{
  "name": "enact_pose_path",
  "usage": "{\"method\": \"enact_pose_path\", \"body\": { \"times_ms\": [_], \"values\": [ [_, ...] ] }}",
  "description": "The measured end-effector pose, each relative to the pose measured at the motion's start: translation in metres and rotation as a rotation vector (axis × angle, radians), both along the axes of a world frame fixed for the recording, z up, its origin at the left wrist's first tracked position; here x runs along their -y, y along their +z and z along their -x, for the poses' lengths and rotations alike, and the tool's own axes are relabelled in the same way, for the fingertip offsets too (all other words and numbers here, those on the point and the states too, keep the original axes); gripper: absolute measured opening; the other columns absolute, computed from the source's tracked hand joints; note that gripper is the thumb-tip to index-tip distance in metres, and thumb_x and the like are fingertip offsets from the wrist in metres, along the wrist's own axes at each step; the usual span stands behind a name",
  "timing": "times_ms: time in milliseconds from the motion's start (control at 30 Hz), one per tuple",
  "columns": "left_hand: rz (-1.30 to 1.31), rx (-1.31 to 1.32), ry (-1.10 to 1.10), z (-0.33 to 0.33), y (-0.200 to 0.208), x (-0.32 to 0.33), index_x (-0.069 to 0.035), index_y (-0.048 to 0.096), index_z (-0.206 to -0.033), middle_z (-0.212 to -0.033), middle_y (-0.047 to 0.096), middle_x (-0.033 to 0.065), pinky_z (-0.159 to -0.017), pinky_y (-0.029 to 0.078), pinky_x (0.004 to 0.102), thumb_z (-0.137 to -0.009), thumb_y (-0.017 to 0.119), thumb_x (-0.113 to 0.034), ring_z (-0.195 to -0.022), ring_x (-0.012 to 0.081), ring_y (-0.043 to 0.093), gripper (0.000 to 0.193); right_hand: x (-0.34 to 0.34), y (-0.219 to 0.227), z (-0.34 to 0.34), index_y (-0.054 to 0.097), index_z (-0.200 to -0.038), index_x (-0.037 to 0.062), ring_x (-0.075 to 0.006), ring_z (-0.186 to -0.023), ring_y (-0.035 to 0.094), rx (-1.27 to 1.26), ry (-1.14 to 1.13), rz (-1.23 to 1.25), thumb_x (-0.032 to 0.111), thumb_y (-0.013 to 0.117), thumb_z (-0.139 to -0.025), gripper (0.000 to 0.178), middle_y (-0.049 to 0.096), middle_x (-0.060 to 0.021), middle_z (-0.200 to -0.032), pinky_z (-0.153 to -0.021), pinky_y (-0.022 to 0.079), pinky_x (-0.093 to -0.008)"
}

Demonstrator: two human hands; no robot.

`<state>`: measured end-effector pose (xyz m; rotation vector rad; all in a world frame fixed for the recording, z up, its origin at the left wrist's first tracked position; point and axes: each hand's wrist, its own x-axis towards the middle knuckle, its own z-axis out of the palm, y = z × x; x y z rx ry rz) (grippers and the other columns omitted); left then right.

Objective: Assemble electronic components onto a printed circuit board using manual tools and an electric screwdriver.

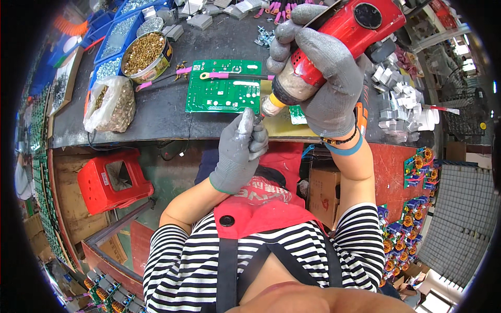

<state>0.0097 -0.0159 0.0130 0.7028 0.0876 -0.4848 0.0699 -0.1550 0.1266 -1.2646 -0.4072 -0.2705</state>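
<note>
My gloved right hand [334, 78] is wrapped round a red power screwdriver [365, 26], its tip pointing down and left over the bench's near edge. Just below that tip, my gloved left hand [241, 148] has its thumb and fingers pinched together; anything between them is too small to make out. A green circuit board [222, 96] lies flat on the dark bench beyond the left hand. Across the board runs a black cable with a pink-sleeved ring terminal [215, 75]. Part of a smaller green board [297, 115] shows beneath the right hand.
A tub of brass-coloured screws [146, 55], a plastic bag of small parts [112, 107] and blue bins [120, 36] stand at left. Silver heat sinks [396, 99] are heaped at right. A red stool [112, 180] stands below the bench; boards with copper coils [404, 237] sit lower right.
</note>
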Motion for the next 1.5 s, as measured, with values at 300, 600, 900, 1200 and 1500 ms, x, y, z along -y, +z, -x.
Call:
{"method": "enact_pose_path", "body": {
  "times_ms": [300, 600, 900, 1200, 1500],
  "values": [
    [0.187, -0.071, -0.013, -0.001, -0.01, -0.001, -0.006, 0.05, -0.094, -0.072, 0.045, -0.0004, -0.048, 0.028, 0.0188, -0.102, 0.051, -0.04, -0.058, 0.0051, 0.035, 0.035, -0.01, 0.006, 0.01, 0.058, -0.116, 0.0016, -0.0212, -0.08, 0.061, -0.11, -0.078, -0.095, 0.017, 0.06, -0.084, 0.036, 0.064, -0.0117, -0.095, -0.069, 0.052, -0.0352],
    [-0.031, -0.086, 0.087, 0.003, -0.03, -0.033, 0.004, 0.051, -0.124, -0.098, 0.061, 0.0109, -0.062, 0.044, 0.0227, -0.101, 0.053, -0.025, -0.077, 0.0109, 0.053, 0.037, -0.013, -0.008, -0.022, 0.061, -0.105, 0.0013, -0.0189, -0.078, 0.064, -0.13, -0.072, -0.164, 0.011, 0.062, -0.086, 0.022, 0.064, -0.0098, -0.089, -0.069, 0.053, -0.0327],
    [-0.346, -0.131, 0.226, 0.0, -0.037, -0.084, 0.002, 0.056, -0.116, -0.088, 0.066, 0.0123, -0.044, 0.039, 0.0189, -0.102, 0.05, -0.018, -0.056, 0.0079, 0.052, 0.025, -0.026, -0.039, -0.071, 0.065, -0.089, -0.0024, -0.0183, -0.064, 0.067, 0.104, -0.205, 0.044, 0.003, 0.068, -0.082, 0.01, 0.067, -0.0098, -0.076, -0.058, 0.057, -0.0306],
    [-0.408, -0.098, 0.437, -0.026, -0.053, -0.105, 0.002, 0.062, -0.107, -0.077, 0.065, 0.0074, -0.037, 0.031, 0.0178, -0.098, 0.059, -0.016, -0.048, 0.0036, 0.045, 0.02, -0.045, -0.011, -0.056, 0.06, -0.107, 0.0037, -0.0174, -0.07, 0.066, -0.368, -0.246, -0.02, 0.004, 0.068, -0.08, 0.029, 0.068, -0.0088, -0.084, -0.062, 0.054, -0.0308],
    [-0.468, -0.079, 0.407, -0.039, -0.041, -0.101, 0.003, 0.062, -0.104, -0.074, 0.065, 0.0087, -0.036, 0.03, 0.0189, -0.097, 0.059, -0.014, -0.044, 0.0041, 0.042, 0.019, -0.03, -0.067, -0.08, 0.062, -0.095, 0.0002, -0.0172, -0.062, 0.065, 0.065, -0.263, 0.029, -0.004, 0.066, -0.08, 0.016, 0.065, -0.0091, -0.076, -0.056, 0.055, -0.0304]
  ]
}}
